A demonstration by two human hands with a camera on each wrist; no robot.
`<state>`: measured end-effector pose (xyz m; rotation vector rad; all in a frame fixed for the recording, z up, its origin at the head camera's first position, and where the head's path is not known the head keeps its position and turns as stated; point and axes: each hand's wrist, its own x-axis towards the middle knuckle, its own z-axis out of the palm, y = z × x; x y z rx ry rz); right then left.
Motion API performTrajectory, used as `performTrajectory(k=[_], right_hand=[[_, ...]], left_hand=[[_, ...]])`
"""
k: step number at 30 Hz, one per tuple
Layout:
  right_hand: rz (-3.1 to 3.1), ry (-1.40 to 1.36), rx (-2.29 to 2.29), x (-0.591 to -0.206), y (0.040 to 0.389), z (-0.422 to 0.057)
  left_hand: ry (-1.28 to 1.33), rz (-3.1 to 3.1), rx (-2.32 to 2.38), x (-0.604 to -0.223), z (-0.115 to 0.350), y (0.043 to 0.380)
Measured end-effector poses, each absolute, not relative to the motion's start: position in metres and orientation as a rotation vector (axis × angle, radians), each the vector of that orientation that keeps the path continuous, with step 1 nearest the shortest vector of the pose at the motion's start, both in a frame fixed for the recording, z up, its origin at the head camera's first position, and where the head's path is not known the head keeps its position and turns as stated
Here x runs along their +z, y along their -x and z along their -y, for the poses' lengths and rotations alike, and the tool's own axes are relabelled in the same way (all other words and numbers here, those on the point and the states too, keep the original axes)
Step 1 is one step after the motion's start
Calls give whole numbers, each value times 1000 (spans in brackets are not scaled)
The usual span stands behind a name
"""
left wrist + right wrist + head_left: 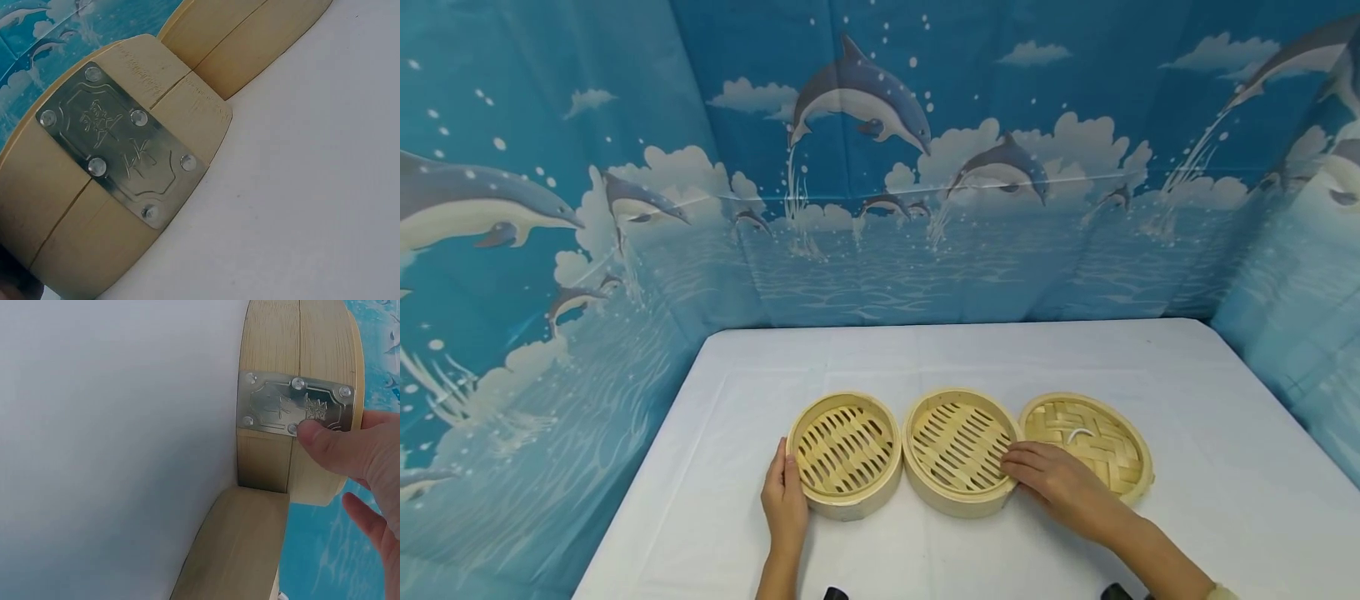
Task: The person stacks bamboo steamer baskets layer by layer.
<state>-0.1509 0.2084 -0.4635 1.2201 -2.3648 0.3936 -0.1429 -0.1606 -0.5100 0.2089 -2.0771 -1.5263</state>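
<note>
A round bamboo steamer basket with a slatted bottom stands at the left on the white table. My left hand holds its left side, thumb along the wall near the rim; only a dark bit of that hand shows in the left wrist view. Beside it, touching or almost touching, stands a second bamboo steamer basket. My right hand grips this one at its right rim. In the right wrist view the right thumb presses by the metal plate on its wall.
A woven bamboo lid with a small pale loop lies right of the second basket, partly behind my right hand. Dark objects show at the table's near edge. A blue dolphin-print curtain stands behind the table and at its sides.
</note>
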Motion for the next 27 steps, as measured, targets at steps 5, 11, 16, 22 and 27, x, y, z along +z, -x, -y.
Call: performTrajectory(k=[5,11,16,22,27], right_hand=[[2325,-1272,371,-463,155,-211],[2260,-1353,391,-463,160,-216],[2223,-1409,425,-462,162,-219],[2239,-1426,423,-458,165,-219],[2246,-1406,405,-451,167,-216]], left_hand=[[-225,2068,-1555,-510,159,142],[-222,2068,-1586,-510,158,142],[-227,2072,-1572,-512,157,143],[-227,2069,-1570,-510,158,143],[-221,2060,-1576,-508,158,142]])
